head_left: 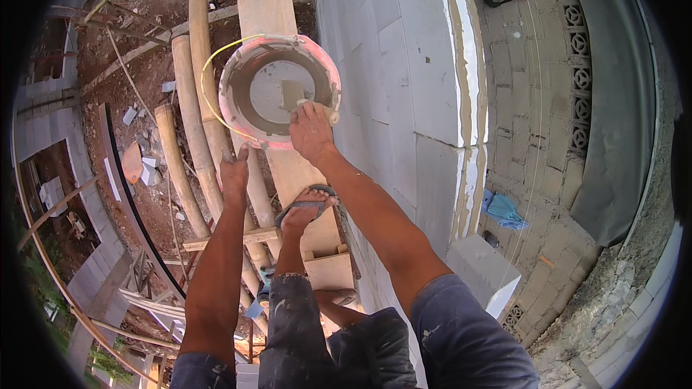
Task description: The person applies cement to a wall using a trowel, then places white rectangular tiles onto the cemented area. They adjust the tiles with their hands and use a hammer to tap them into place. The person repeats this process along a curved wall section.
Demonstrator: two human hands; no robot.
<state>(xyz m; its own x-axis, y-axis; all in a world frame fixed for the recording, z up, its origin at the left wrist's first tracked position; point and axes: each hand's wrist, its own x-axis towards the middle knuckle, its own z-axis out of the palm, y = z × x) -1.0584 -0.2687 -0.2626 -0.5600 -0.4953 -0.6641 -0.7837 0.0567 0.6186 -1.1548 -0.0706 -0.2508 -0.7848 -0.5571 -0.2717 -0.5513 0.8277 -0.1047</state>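
Observation:
A red, mortar-smeared bucket (333,65) with a thin yellow handle (204,83) stands on the plank, grey mortar (270,86) inside it. My left hand (234,173) is closed at the bucket's near left rim, its fingertips partly hidden. In my right hand (312,130), closed over the near right rim, is a trowel; its pale handle end (334,117) sticks out to the right. The trowel's flat blade (292,94) reaches down into the bucket, over the mortar.
I stand with a sandalled foot (306,209) on a wooden plank (265,0). Bamboo poles (194,101) run along its left, with rubble ground below. At right rises a pale block wall (389,50) with mortar strips (465,57) on top. A loose block (483,270) sits nearer.

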